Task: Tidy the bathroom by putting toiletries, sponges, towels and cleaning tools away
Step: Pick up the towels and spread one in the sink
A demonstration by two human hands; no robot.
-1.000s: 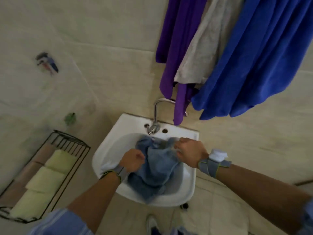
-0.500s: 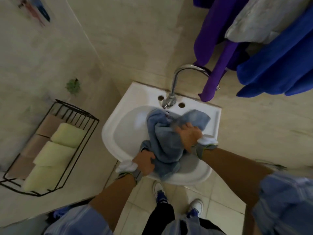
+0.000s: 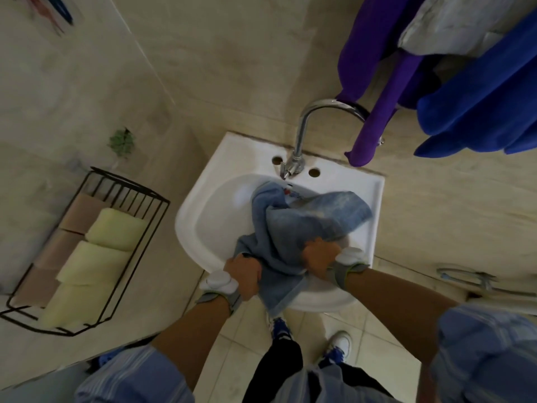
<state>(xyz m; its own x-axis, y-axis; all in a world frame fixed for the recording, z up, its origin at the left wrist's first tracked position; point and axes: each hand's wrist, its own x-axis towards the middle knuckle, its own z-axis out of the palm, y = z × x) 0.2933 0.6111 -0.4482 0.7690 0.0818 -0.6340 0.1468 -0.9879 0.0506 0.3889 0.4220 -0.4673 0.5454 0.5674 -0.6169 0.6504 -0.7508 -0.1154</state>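
A crumpled light-blue towel lies bunched in the white wall sink, one corner hanging over the front rim. My left hand grips the towel's near-left edge at the sink's front rim. My right hand clutches the towel's near-right part, just inside the basin. Both wrists wear grey straps with white pods. The towel's far end spreads towards the sink's right side, under the chrome tap.
A black wire basket on the left wall holds rolled pale-yellow and brownish towels. Purple, blue and whitish cloths hang on the wall at upper right. My feet stand on the tiled floor below the sink. A metal fitting sits at right.
Both hands have pulled back towards the sink's front rim with the towel, which is now stretched out more across the basin. The camera has tilted further down.
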